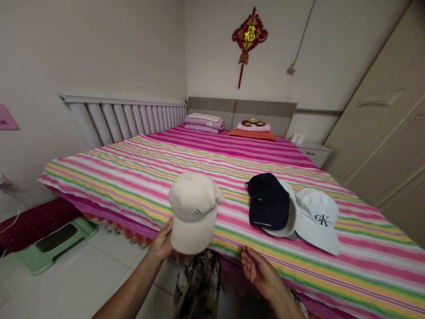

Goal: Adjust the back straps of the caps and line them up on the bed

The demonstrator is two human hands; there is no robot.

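Observation:
My left hand [164, 239] is closed on the left edge of a beige baseball cap [192, 195], holding it up at the near side of the bed with its brim towards me. A small dark mark shows on its front. My right hand [257, 268] hovers by the bed's near edge, fingers loosely curled and slightly apart, with nothing in it. Beyond it on the striped sheet rests a dark navy cap [268, 201], partly covering a pale cap [292, 212]. Beside them lies a white cap [317, 217] with dark letters.
The bed carries a striped sheet [133, 170]. Folded purple bedding [203, 124] and a pink pillow-like bundle [254, 127] lie near the headboard [219, 105]. A green stool [55, 243] stands on the floor at left; a nightstand [315, 153] is at right.

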